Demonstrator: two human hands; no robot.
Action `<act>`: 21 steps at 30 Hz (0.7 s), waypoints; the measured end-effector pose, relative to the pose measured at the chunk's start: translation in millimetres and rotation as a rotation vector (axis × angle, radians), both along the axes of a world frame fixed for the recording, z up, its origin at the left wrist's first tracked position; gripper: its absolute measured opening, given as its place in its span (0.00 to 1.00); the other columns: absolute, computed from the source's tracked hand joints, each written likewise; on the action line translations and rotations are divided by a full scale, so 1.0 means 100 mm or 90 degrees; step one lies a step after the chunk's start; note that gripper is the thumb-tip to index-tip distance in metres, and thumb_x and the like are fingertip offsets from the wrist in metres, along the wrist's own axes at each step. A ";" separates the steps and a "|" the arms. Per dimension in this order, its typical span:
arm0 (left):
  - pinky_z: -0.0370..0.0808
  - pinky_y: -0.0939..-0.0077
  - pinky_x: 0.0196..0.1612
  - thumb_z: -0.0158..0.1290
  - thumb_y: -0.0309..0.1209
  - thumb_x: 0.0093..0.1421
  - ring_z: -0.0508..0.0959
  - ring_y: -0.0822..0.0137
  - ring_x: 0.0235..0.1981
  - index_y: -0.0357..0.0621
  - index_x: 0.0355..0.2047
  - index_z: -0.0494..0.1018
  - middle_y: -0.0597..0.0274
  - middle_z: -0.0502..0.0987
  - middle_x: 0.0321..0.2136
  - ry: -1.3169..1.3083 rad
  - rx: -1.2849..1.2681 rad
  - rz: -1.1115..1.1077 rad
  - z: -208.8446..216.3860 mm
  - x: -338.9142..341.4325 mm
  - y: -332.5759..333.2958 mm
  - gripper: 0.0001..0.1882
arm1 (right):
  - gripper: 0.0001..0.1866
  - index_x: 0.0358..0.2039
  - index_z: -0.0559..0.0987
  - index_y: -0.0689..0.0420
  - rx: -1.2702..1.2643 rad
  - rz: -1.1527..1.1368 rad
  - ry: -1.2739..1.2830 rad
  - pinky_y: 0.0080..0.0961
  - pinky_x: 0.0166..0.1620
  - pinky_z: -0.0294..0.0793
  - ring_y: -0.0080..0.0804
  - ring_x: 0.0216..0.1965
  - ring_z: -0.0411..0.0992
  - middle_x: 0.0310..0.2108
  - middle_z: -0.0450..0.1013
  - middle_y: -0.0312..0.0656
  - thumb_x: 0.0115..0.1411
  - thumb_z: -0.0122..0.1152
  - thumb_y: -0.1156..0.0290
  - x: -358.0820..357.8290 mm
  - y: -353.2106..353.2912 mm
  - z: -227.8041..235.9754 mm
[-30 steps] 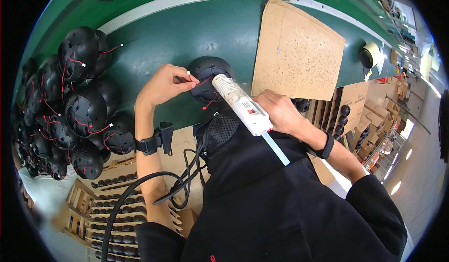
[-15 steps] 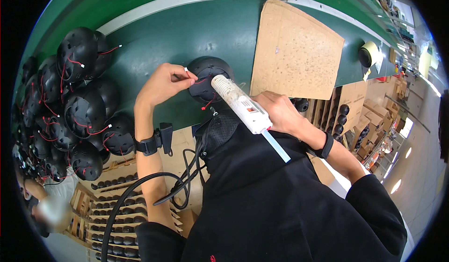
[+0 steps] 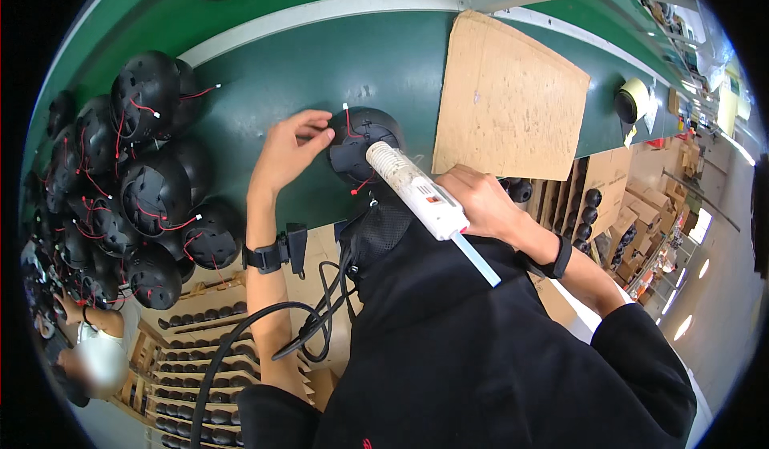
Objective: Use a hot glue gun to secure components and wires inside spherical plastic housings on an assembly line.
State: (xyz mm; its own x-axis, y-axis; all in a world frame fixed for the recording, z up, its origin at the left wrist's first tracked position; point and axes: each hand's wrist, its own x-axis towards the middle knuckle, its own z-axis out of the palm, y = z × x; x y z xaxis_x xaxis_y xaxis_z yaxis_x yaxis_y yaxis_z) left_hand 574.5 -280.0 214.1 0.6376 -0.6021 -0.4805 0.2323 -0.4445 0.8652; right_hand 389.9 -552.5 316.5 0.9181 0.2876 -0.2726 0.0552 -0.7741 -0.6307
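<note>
A black round plastic shell (image 3: 346, 158) lies on the green bench near its front edge. One red wire with a white connector (image 3: 348, 116) stands up from it, and a second red wire (image 3: 362, 186) pokes out on its near side. My right hand (image 3: 485, 201) grips a white hot glue gun (image 3: 420, 197), whose nozzle end reaches over the shell and hides part of it. A pale blue glue stick (image 3: 476, 259) sticks out of the gun's back. My left hand (image 3: 290, 151) is at the shell's left side, thumb and fingers apart, with nothing between them.
Many black shells with red wires (image 3: 152, 185) are piled on the left. A cardboard sheet (image 3: 513, 96) lies right of the shell, with a tape roll (image 3: 633, 100) farther right. Below the bench stand racks of black parts (image 3: 204, 389). Another person (image 3: 100, 353) is at far left.
My left hand has let go of the red wire's connector and drawn slightly left of it. The wire now stands up by itself. The glue gun stays over the shell.
</note>
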 end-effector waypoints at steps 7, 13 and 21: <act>0.78 0.68 0.47 0.58 0.38 0.66 0.79 0.59 0.49 0.50 0.70 0.60 0.35 0.74 0.54 0.075 0.003 -0.120 -0.25 -0.19 0.08 0.34 | 0.22 0.43 0.78 0.62 0.081 -0.040 -0.038 0.42 0.41 0.77 0.52 0.40 0.76 0.36 0.76 0.51 0.49 0.68 0.65 0.04 -0.09 0.08; 0.81 0.69 0.43 0.57 0.30 0.66 0.81 0.59 0.46 0.53 0.70 0.60 0.37 0.77 0.50 0.154 -0.087 0.051 -0.27 -0.28 -0.13 0.33 | 0.15 0.42 0.80 0.65 0.165 -0.134 -0.021 0.34 0.38 0.77 0.50 0.34 0.77 0.33 0.77 0.50 0.54 0.67 0.73 -0.24 -0.42 0.00; 0.76 0.60 0.51 0.59 0.36 0.63 0.81 0.51 0.45 0.38 0.63 0.62 0.42 0.78 0.48 0.001 -0.035 0.015 -0.29 0.15 -0.83 0.31 | 0.18 0.52 0.78 0.63 0.320 -0.553 0.061 0.23 0.44 0.76 0.25 0.41 0.76 0.41 0.80 0.40 0.62 0.64 0.74 -0.31 -0.53 0.03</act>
State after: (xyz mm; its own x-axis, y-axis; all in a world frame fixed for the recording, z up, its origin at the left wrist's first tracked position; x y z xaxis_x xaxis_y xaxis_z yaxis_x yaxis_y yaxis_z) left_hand 589.3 -362.7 185.4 0.6511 -0.6121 -0.4487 0.2437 -0.3912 0.8874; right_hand 358.8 -605.9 319.9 0.8453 -0.3683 -0.3870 -0.4693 -0.1656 -0.8674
